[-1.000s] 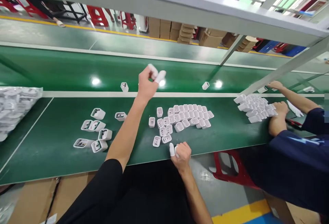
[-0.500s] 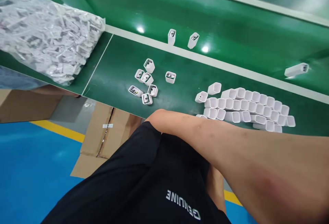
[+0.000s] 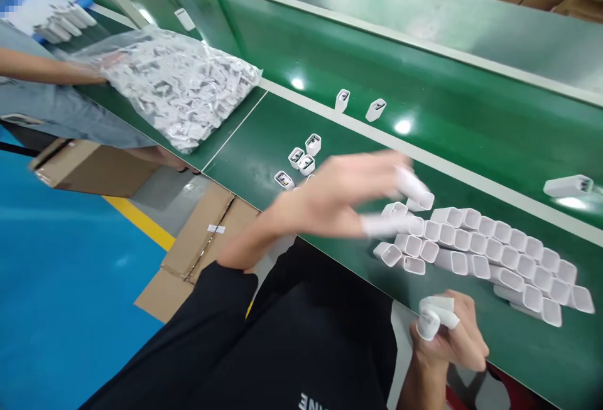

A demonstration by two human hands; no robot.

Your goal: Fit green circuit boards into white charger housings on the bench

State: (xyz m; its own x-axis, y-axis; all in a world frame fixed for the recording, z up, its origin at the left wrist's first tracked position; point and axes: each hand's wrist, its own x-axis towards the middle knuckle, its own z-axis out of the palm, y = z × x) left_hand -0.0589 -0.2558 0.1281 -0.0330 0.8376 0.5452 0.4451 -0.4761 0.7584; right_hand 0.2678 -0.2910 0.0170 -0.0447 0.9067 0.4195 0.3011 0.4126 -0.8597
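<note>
My left hand [image 3: 348, 193], blurred by motion, reaches over the table from the left. Its thumb and forefinger, in white finger covers, are spread apart beside a white rectangular housing [image 3: 421, 202] at the near end of the row. No grip on it shows. My right hand [image 3: 455, 331] is at the table's front edge, with fingers curled and white-covered fingertips pressed together. Whether something is pinched there is hidden. Open-ended white housings [image 3: 492, 251] lie packed in rows in front of my hands. Several housings with parts inside [image 3: 306, 164] stand left, partly behind my left wrist.
A clear bag of white parts [image 3: 188, 86] lies on the left, with a co-worker's arm [image 3: 51, 68] at it. Two filled housings [image 3: 376, 109] stand by the back strip; another [image 3: 568, 186] lies far right. Cardboard boxes [image 3: 198, 247] are below the table's edge.
My view has swung so the table sits lower and further right. My left arm, earlier crossing the lower right with its hand out of sight, now stretches over the table. My right hand has come into view.
</note>
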